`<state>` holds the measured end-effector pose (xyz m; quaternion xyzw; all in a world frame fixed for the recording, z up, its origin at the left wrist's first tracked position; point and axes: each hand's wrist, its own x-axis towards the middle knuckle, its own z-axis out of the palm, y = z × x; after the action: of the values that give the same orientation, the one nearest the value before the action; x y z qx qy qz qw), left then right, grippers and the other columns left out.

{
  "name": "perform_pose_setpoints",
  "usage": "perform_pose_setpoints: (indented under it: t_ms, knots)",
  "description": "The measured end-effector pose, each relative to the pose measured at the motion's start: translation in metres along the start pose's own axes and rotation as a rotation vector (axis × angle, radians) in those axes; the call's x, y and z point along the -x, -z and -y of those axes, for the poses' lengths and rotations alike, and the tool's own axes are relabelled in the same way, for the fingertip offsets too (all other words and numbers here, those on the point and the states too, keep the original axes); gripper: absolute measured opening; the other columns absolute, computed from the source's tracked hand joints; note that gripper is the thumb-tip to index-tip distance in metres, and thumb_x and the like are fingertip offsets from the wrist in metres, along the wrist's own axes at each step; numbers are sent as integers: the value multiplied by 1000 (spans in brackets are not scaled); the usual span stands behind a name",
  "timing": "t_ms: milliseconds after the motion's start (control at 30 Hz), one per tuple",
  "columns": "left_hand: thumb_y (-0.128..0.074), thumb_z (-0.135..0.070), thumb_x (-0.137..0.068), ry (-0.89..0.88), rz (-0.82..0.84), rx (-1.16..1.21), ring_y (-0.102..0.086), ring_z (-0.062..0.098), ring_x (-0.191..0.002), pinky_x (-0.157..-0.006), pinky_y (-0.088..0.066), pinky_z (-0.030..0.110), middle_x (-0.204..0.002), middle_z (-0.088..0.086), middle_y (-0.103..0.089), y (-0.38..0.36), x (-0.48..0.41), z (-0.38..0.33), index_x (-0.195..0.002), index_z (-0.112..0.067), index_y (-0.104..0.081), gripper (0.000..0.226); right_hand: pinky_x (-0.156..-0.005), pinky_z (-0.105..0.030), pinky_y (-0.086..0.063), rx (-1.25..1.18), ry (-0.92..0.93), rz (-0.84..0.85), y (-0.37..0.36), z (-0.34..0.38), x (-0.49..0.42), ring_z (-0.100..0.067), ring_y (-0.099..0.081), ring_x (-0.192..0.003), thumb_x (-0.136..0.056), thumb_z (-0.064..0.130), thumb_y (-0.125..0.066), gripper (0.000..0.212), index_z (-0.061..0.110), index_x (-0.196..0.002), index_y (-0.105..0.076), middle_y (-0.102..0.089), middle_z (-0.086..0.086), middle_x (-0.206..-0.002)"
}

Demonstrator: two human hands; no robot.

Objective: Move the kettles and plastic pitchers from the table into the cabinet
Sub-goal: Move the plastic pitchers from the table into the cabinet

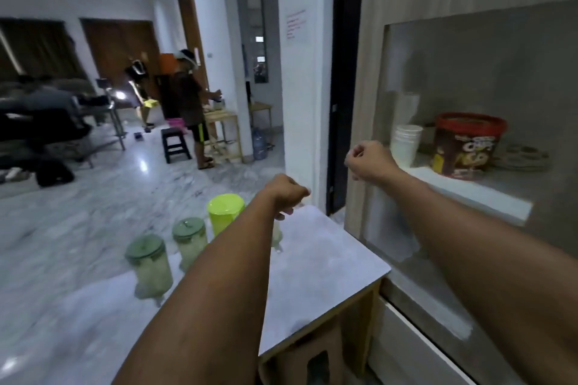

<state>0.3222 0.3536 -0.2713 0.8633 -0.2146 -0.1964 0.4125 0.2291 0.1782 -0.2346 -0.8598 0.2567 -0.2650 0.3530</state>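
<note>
Seemingly mid-pickup, the left hand (287, 194) curls over a pale pitcher (276, 236) on the table (328, 259), its grip unclear, the right hand (366, 161) fisted empty beside the cabinet (469, 194); next comes lifting it in.

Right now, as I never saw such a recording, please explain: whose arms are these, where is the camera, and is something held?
There is no machine. A person wears one camera on the head, looking forward and down, so both arms are that person's own. The left hand is curled above a blurred pitcher on the white table; whether it grips it, I cannot tell. The right hand is curled before the cabinet, with nothing visible in it. Two green-lidded pitchers and a yellow-green pitcher also stand on the table.
</note>
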Motion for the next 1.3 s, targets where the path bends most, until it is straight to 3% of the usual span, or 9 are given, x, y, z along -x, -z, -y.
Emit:
perform_pose_setpoints:
  t_ms: [367,500,600,667,767,900,1033,1167,1300]
  knots:
    - [-75,-41,-86,422,-296,-22,-64,39,-115,-90,-53,42,-124,25,-67,58,-125,200,-117,5,-65,56,-54,-29,-39,-1,-112,472,-277,-22,-100,-27,-45,-73,-80,26,-64,29,17,-68,-39,-43,-5,-67]
    - [-75,-46,-85,531,-242,64,-63,38,-117,-87,-55,42,-128,21,-65,41,-179,244,-126,2,-60,64,-78,-36,-50,86,-293,644,-346,-71,-133,-35,-57,-107,-85,31,-68,40,8,-116,-56,-59,-15,-113]
    - [-78,-47,-82,550,-204,193,-65,33,-94,-65,-45,35,-109,27,-66,30,-209,262,-113,1,-66,58,-92,-43,-51,112,-381,707,-381,-94,-151,-35,-56,-114,-88,30,-68,55,1,-131,-51,-55,-19,-130]
    - [-81,-46,-79,569,-202,276,-48,24,-69,-62,-35,31,-71,21,-52,28,-223,271,-77,-12,-61,40,-84,-45,-55,92,-440,733,-399,-104,-159,-33,-54,-104,-88,28,-66,48,3,-126,-52,-56,-17,-123]
    - [-85,-45,-72,587,-178,318,-52,23,-76,-62,-48,35,-79,8,-49,32,-238,278,-70,-22,-43,49,-72,-43,-58,93,-480,741,-414,-109,-166,-34,-59,-103,-85,28,-64,45,7,-124,-54,-58,-16,-118]
    - [-87,-53,-68,587,-132,485,-71,28,-96,-57,-62,38,-105,11,-67,41,-244,270,-84,-11,-56,55,-74,-44,-61,145,-452,758,-418,-105,-173,-35,-63,-102,-85,29,-61,45,9,-124,-53,-59,-16,-119]
    - [-85,-38,-75,524,-267,545,-75,32,-70,-48,-57,32,-93,16,-65,37,-242,254,-82,-11,-50,45,-74,-49,-63,148,-434,736,-404,-102,-170,-37,-63,-101,-88,27,-56,39,8,-122,-54,-59,-17,-118]
    - [-74,-16,-81,451,-384,582,-68,33,-56,-63,-64,51,-93,21,-65,29,-222,237,-78,-13,-44,30,-65,-48,-63,53,-483,694,-364,-98,-153,-40,-66,-96,-92,22,-55,35,1,-120,-56,-60,-22,-116]
    - [-71,-14,-86,370,-303,631,-73,35,-58,-67,-65,49,-91,19,-70,23,-175,208,-116,2,-60,36,-58,-43,-62,0,-484,576,-303,-89,-118,-40,-67,-96,-93,21,-55,34,1,-120,-55,-62,-24,-117]
